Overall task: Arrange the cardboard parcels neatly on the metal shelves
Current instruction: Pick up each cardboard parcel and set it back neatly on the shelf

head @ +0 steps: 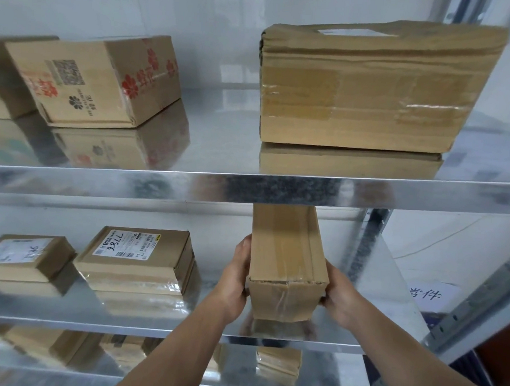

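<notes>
So the biggest thing here is the metal shelving itself, with an upper shelf and a middle shelf, both shiny enough to mirror whatever sits on them. Top right there's a big taped box standing close to the front edge. Well to its left is a flower-print box, turned at an angle, with red blossoms and a QR patch on it. Down on the middle shelf, right side, is the long narrow parcel, which runs lengthwise from near the front lip back under the upper shelf. It's sandwiched between both hands at its near end: the left hand grasps the left side and the right hand grasps the right, fingertips curled in at the lower corner. Can't really tell if the bottom is fully down on the metal or just above it. Left of that sits a labelled parcel with "7786" scrawled on it, and further left a small parcel. A lower parcel shows on the shelf below, and a paper sign lies off to the right.
</notes>
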